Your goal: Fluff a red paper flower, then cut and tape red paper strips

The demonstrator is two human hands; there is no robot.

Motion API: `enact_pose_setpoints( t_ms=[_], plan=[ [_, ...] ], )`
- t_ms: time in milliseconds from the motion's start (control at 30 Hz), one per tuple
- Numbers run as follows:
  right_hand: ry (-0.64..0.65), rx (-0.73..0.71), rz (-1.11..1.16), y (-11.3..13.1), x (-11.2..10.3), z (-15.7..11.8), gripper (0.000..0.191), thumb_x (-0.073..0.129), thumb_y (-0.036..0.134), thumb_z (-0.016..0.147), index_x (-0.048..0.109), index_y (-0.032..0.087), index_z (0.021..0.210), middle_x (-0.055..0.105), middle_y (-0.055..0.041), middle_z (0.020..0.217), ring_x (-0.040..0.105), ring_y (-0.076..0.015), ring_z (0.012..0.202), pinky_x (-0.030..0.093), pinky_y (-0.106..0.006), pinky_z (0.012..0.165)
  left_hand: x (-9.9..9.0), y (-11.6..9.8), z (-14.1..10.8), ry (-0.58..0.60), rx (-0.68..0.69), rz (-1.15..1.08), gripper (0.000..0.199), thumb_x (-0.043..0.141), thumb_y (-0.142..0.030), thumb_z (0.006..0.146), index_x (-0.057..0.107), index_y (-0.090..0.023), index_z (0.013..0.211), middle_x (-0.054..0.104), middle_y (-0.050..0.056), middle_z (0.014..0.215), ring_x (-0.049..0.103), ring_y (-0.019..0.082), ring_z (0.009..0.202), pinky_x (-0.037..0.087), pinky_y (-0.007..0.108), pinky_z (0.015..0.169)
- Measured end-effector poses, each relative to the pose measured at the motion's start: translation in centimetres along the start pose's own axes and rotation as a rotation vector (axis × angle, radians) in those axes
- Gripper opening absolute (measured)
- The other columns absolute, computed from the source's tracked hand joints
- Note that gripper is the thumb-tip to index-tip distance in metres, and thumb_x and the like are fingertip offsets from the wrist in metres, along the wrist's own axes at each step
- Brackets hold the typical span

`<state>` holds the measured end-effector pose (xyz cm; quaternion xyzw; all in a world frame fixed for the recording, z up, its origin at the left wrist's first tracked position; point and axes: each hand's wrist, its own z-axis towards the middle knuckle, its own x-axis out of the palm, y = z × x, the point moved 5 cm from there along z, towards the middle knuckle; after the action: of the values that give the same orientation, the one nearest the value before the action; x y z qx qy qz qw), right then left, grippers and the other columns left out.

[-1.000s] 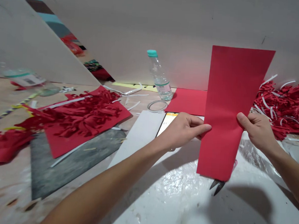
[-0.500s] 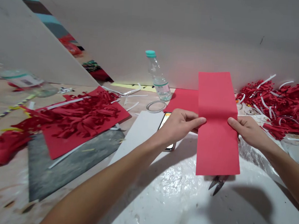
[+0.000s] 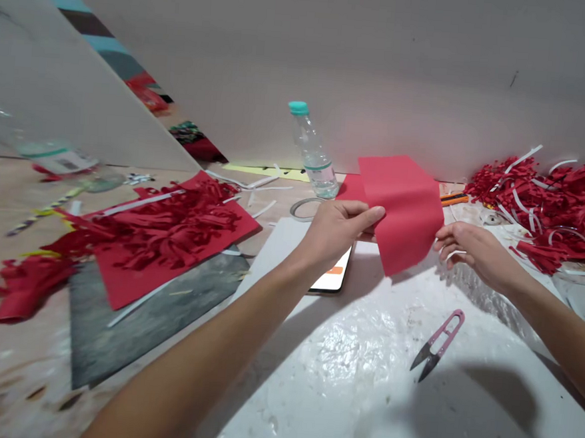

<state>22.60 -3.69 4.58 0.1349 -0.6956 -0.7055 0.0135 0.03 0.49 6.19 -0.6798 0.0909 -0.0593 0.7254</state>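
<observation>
A creased sheet of red paper [image 3: 403,210] is held up, bent along a crosswise fold and tilted, above the white work surface. My left hand [image 3: 339,225] pinches its left edge between thumb and fingers. At the right edge, my right hand [image 3: 473,251] has loosely curled fingers that stand apart; the fingertips are right by the paper, and whether they touch it I cannot tell. Below lies a pair of pink-handled thread snips [image 3: 438,346], blades toward me. A phone [image 3: 336,275] with a lit screen is partly covered by my left hand.
A plastic bottle [image 3: 316,160] stands near the wall beside a tape roll [image 3: 306,208]. Fringed red paper [image 3: 156,229] lies over a dark grey board [image 3: 155,326] at left. More red fringe [image 3: 559,204] is heaped at right, near an orange cutter [image 3: 454,199].
The red paper has gone from stretched out upright to bent and tilted, its lower end lifted, which uncovers the snips. My right hand's thumb no longer lies on the paper's front.
</observation>
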Motion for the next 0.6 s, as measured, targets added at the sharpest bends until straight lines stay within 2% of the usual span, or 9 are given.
enact_pose_setpoints(
  t_ms=[100,133,167,233,300,333,400,467,600],
  plan=[
    [-0.189,-0.097,-0.119,-0.1,-1.0,0.1,0.042,0.07,0.056,0.081,0.057,0.02,0.097,0.061,-0.003,0.092,0.056,-0.0128,0.073,0.046,-0.028,0.065,0.2,0.2,0.0,0.03,-0.024,-0.015,0.043,0.08,-0.047,0.068,0.055,-0.015,0.055,0.051,-0.002,0.06,0.053,0.011,0.06,0.056,0.028,0.066],
    [-0.226,-0.138,-0.155,0.0,-1.1,0.0,0.042,0.073,0.053,0.079,0.057,0.021,0.101,0.062,-0.0029,0.095,0.056,-0.0132,0.077,0.046,-0.028,0.069,0.2,0.2,0.0,0.042,-0.03,-0.023,0.044,0.08,-0.048,0.069,0.054,-0.015,0.055,0.05,-0.003,0.06,0.053,0.01,0.059,0.055,0.027,0.064],
    [-0.206,-0.162,-0.166,0.2,-1.0,0.0,0.044,0.074,0.051,0.079,0.058,0.021,0.106,0.063,-0.0037,0.099,0.058,-0.0145,0.083,0.047,-0.028,0.073,0.3,0.3,0.0,0.052,-0.033,-0.033,0.045,0.08,-0.048,0.069,0.052,-0.015,0.055,0.049,-0.003,0.059,0.052,0.009,0.058,0.053,0.026,0.062],
    [-0.017,-0.129,-0.123,0.2,0.0,-0.2,0.044,0.071,0.053,0.081,0.063,0.02,0.109,0.067,-0.006,0.104,0.061,-0.0185,0.093,0.049,-0.031,0.079,0.5,0.5,-0.1,0.08,-0.045,-0.051,0.046,0.08,-0.049,0.07,0.053,-0.015,0.056,0.049,-0.003,0.059,0.052,0.009,0.057,0.051,0.024,0.06],
    [0.182,-0.018,-0.052,-0.2,1.3,-0.6,0.043,0.068,0.057,0.082,0.069,0.017,0.098,0.072,-0.0071,0.098,0.065,-0.0205,0.09,0.051,-0.032,0.078,0.7,0.7,-0.1,0.096,-0.06,-0.066,0.046,0.081,-0.052,0.069,0.055,-0.015,0.059,0.052,-0.003,0.06,0.053,0.009,0.058,0.05,0.023,0.059],
    [0.218,0.034,-0.018,-0.4,1.7,-0.7,0.044,0.069,0.059,0.081,0.071,0.016,0.091,0.073,-0.0069,0.092,0.066,-0.0201,0.085,0.052,-0.032,0.075,0.9,0.8,-0.2,0.101,-0.071,-0.081,0.046,0.081,-0.053,0.069,0.057,-0.015,0.061,0.054,-0.002,0.062,0.054,0.01,0.059,0.051,0.023,0.06],
    [0.165,0.086,0.05,-0.9,1.7,-0.8,0.046,0.072,0.06,0.078,0.073,0.015,0.086,0.075,-0.0059,0.085,0.066,-0.0185,0.076,0.052,-0.031,0.071,1.5,1.1,-0.5,0.138,-0.109,-0.134,0.048,0.08,-0.059,0.069,0.06,-0.015,0.067,0.056,-0.002,0.066,0.056,0.01,0.061,0.053,0.024,0.062],
    [0.064,0.092,0.139,-1.5,1.2,-0.5,0.044,0.076,0.058,0.075,0.075,0.016,0.089,0.076,-0.0051,0.085,0.068,-0.0182,0.074,0.053,-0.031,0.071,2.3,1.4,-1.0,0.233,-0.175,-0.188,0.051,0.077,-0.064,0.07,0.06,-0.016,0.07,0.056,-0.002,0.068,0.057,0.01,0.06,0.055,0.025,0.063],
    [-0.02,0.102,0.305,-2.4,0.5,0.1,0.041,0.08,0.054,0.074,0.077,0.018,0.093,0.078,-0.0058,0.088,0.071,-0.0203,0.076,0.056,-0.034,0.074,3.7,1.6,-2.0,0.395,-0.257,-0.131,0.048,0.079,-0.056,0.073,0.055,-0.015,0.064,0.05,-0.004,0.064,0.056,0.007,0.057,0.055,0.021,0.061]
  ],
)
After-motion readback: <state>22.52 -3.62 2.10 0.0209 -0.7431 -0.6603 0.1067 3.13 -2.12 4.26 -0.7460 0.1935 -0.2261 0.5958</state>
